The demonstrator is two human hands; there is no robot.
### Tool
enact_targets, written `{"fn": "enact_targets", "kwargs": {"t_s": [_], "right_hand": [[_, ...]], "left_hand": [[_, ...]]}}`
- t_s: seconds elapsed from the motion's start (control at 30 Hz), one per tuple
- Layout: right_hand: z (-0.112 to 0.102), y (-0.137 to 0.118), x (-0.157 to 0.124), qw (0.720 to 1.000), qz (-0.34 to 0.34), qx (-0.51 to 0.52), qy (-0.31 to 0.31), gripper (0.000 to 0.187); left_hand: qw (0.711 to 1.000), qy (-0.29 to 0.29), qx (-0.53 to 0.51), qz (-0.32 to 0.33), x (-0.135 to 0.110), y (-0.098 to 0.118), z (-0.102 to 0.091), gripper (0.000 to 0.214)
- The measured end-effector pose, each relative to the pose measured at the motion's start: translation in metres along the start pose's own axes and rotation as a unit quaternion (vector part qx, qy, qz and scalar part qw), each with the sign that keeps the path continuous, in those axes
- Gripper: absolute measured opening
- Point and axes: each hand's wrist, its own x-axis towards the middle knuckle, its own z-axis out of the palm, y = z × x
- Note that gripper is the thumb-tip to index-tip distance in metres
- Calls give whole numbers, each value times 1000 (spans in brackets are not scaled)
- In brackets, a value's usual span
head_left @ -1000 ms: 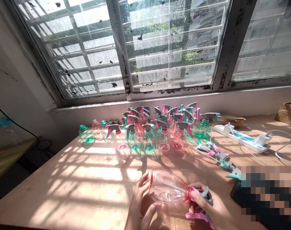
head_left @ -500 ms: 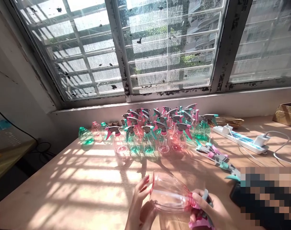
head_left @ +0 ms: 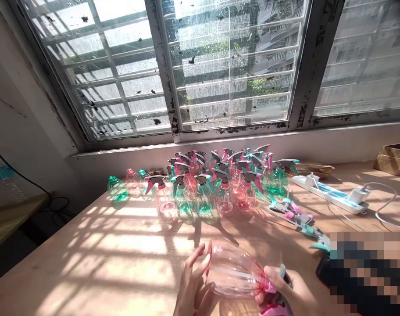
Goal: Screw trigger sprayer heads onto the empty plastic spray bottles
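Note:
A clear pink spray bottle (head_left: pixel 231 272) lies on its side between my hands at the bottom middle of the view. My left hand (head_left: pixel 193 287) wraps round the bottle's wide base, fingers curled on it. My right hand (head_left: pixel 285 296) grips the pink and grey trigger head (head_left: pixel 279 289) at the bottle's neck. Both hands hover just above the wooden table (head_left: pixel 121 254).
A cluster of several pink and green spray bottles (head_left: pixel 216 184) stands by the window sill. Three headless bottles (head_left: pixel 127 186) sit to its left. Loose trigger heads (head_left: pixel 297 217) lie to the right, beyond them a power strip (head_left: pixel 331 195) with a charger. A cardboard box (head_left: pixel 394 160) sits far right.
The bottle and both hands have sunk slightly lower in view and closer to me. My grip on base and trigger head stays the same.

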Motion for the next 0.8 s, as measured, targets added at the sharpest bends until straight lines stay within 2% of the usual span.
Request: {"fn": "enact_targets", "kwargs": {"t_s": [0.17, 0.3, 0.47, 0.53, 0.6, 0.67, 0.8], "right_hand": [[7, 0, -2, 1000, -20, 17, -3, 52], [10, -3, -3, 999, -37, 16, -13, 49], [3, 0, -3, 997, 14, 76, 0, 50], [3, 1, -3, 998, 16, 68, -6, 52], [5, 0, -3, 998, -7, 68, -12, 49], [8, -2, -4, 997, -28, 70, -12, 46], [11, -8, -5, 996, -7, 88, -13, 47]], "left_hand": [[999, -23, 45, 10, 3, -8, -9, 69], [1000, -4, 30, -1, 2, -6, -6, 54], [999, 4, 18, -27, 0, -1, 1, 45], [999, 7, 11, -31, 0, -2, 0, 49], [1000, 5, 16, -21, 0, -4, -3, 63], [1000, 5, 19, -12, 0, -3, -6, 66], [999, 19, -27, -41, 1, 4, -3, 40]]}}
